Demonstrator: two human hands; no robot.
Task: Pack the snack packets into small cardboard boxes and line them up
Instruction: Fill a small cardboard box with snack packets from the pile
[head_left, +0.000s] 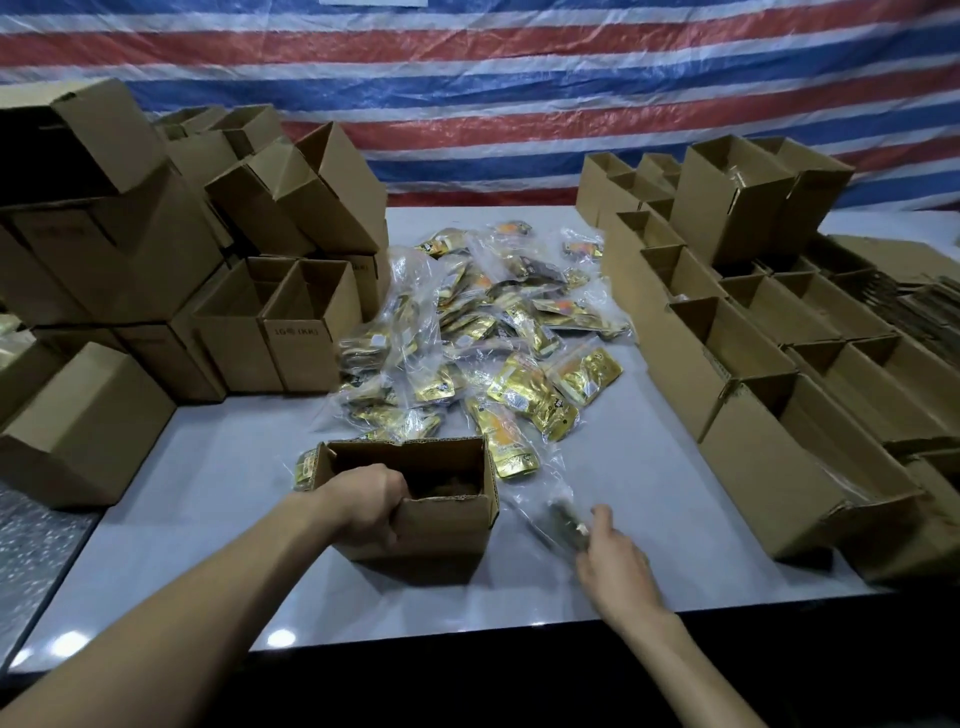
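Cardboard, brown and corrugated, is making the small open box (441, 525) that is standing near the front edge of the grey table (208, 519). The left hand (369, 506) is gripping the box at its near-left corner, with the fingers curling over the rim into the inside. Something dark is lying at the bottom, but I cannot tell what it is.

Just to the right of the box, a snack packet in a clear bag (558, 519) is lying on the table. Its long axis is running diagonally, from far-left to near-right. The right hand (615, 569) is touching its near end. This hand is blurred, so I cannot tell if the fingers are closing around the bag or only resting on it.

The right hand is the nearer one, and the box opening is lying to the left of the packet and a little higher. So the packet is probably needing a short lift leftwards over the right wall. The big pile of gold packets (483, 338) is waiting behind the box.
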